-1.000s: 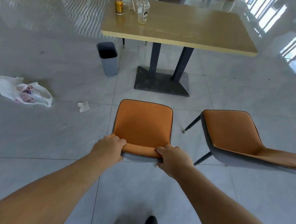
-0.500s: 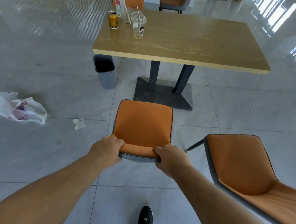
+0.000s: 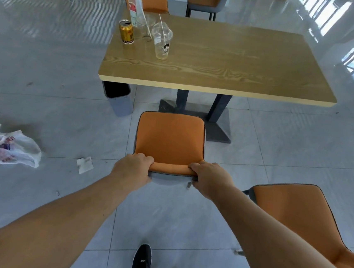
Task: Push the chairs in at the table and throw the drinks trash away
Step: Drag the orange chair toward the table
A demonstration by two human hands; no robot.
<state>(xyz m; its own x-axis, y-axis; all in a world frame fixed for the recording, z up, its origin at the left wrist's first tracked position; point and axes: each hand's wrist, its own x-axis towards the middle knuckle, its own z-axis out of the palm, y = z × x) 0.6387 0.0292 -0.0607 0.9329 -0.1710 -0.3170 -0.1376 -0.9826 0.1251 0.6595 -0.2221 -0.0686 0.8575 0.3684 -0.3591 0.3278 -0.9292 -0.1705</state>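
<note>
An orange chair (image 3: 170, 140) stands in front of me, facing the wooden table (image 3: 232, 63). My left hand (image 3: 132, 168) and my right hand (image 3: 209, 179) both grip the top of its backrest. A second orange chair (image 3: 302, 219) sits at my lower right, turned away from the table. On the table's far left corner stand a gold can (image 3: 126, 31), a clear bottle (image 3: 134, 6) and a clear plastic cup with a straw (image 3: 162, 40), with another clear cup (image 3: 146, 26) behind it. A grey bin (image 3: 119, 99) stands under the table's left end.
A white plastic bag (image 3: 6, 148) and a scrap of paper (image 3: 84, 165) lie on the tiled floor at left. The table's dark pedestal base (image 3: 197, 114) is just ahead of the chair. Two more orange chairs (image 3: 206, 0) stand beyond the table. My shoes (image 3: 142, 262) show at the bottom.
I have walked forward with the chair held in both hands; chair and I are closer to the table. The second chair has slid toward the lower right of the view.
</note>
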